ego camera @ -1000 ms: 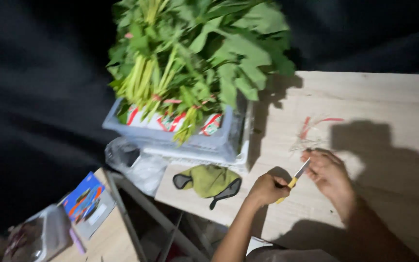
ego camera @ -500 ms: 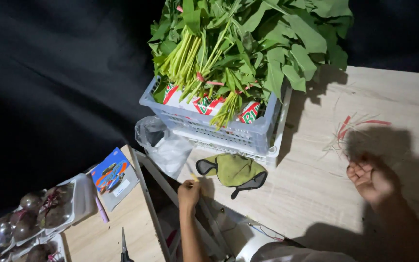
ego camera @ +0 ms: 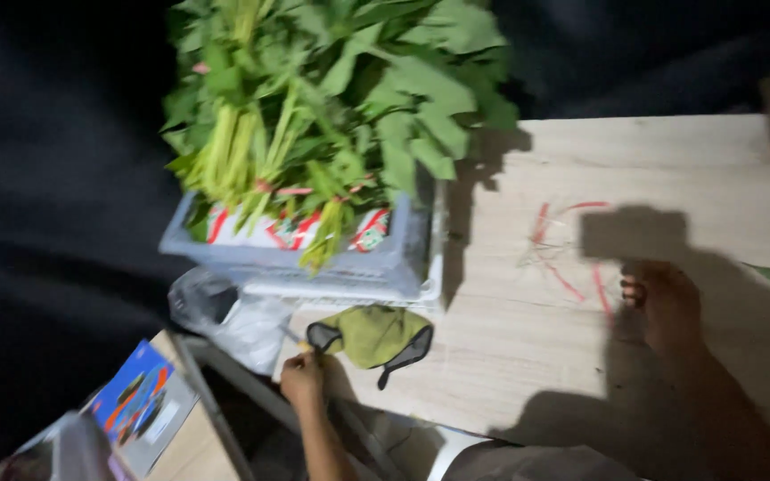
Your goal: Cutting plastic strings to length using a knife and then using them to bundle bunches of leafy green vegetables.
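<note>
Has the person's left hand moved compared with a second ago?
Yes. The left hand has left the table's middle and now sits at the wooden table's near-left edge, beside the olive-green cloth mask.

Beside the left hand (ego camera: 302, 379) lie a matt olive cloth (ego camera: 374, 335), pale unvarnished wood tabletop (ego camera: 510, 338), crinkly translucent plastic bag (ego camera: 225, 316) and grey plastic crate (ego camera: 314, 263).

Pale wooden table (ego camera: 670, 169), light grain. On it: grey plastic crate (ego camera: 314, 258) of leafy greens at the near-left edge; olive-green cloth mask (ego camera: 374, 336) just in front of the crate; loose red rubber bands (ego camera: 572, 258) mid-table. Right hand (ego camera: 666, 303) rests just beside the bands.
</note>
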